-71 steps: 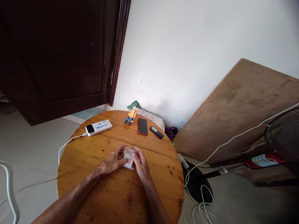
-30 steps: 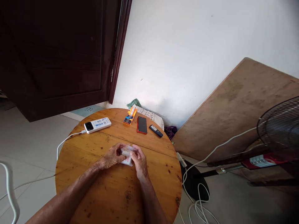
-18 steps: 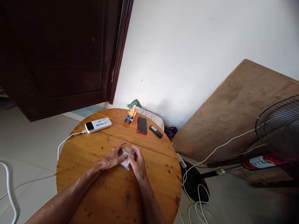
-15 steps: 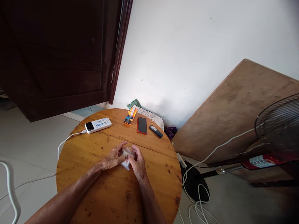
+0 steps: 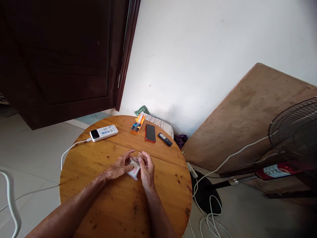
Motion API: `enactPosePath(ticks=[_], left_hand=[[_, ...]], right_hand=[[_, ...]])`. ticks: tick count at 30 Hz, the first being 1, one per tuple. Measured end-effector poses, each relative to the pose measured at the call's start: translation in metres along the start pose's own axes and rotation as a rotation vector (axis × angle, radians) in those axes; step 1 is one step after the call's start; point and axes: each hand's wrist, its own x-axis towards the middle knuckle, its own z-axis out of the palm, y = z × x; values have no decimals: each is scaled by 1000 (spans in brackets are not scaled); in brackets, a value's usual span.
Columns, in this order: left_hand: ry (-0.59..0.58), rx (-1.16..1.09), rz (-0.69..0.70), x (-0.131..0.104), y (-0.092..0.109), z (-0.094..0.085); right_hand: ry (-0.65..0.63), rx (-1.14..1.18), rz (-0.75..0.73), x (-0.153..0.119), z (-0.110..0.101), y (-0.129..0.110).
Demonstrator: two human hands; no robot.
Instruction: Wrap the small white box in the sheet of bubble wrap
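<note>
my left hand holds the packet over the table. my right hand is narrow at its right edge, pinching what i can't tell; the packet looks wrapped, any opening hidden.

One camera, worn on the person's head, looks forward and down over a round, orange-brown wooden surface. The bare left hand and bare right hand appear fairly near, just below the view's centre. The wide view reaches past them to a dark brown panelled door at left, a white wall ahead and, cut by the right edge, a black wire-caged fan.
</note>
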Motion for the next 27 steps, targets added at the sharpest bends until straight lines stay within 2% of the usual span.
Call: enactPosePath(ticks=[9, 14, 22, 27], left_hand=[[-61, 29, 23, -1, -6, -2], [-69, 37, 17, -1, -5, -4], [15, 155, 24, 1, -5, -5], [47, 109, 25, 3, -7, -5]], right_hand=[[35, 13, -17, 3, -1, -3], [41, -49, -102, 2, -2, -3], [39, -158, -228, -3, 1, -5], [1, -265, -338, -8, 3, -6]])
